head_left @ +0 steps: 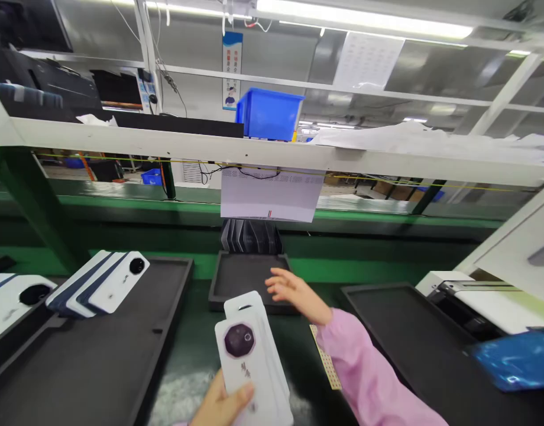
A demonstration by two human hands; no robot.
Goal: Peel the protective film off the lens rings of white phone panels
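My left hand [221, 405] at the bottom edge grips a white phone-case package [249, 355] with a dark round camera cutout, held upright over the dark work surface. My right hand [294, 296], in a pink sleeve, reaches forward with fingers spread and holds nothing. It hovers over the near edge of a small black tray [236, 275]. Behind that tray stands a row of dark upright dividers [251, 236].
A large black tray [99, 355] at left carries a leaning stack of white packages [103, 283]. Another black tray [409, 331] lies at right, beside a white machine [476, 296] and blue plastic [515, 358]. A blue bin [268, 113] sits on the overhead shelf; a white sheet [269, 195] hangs below.
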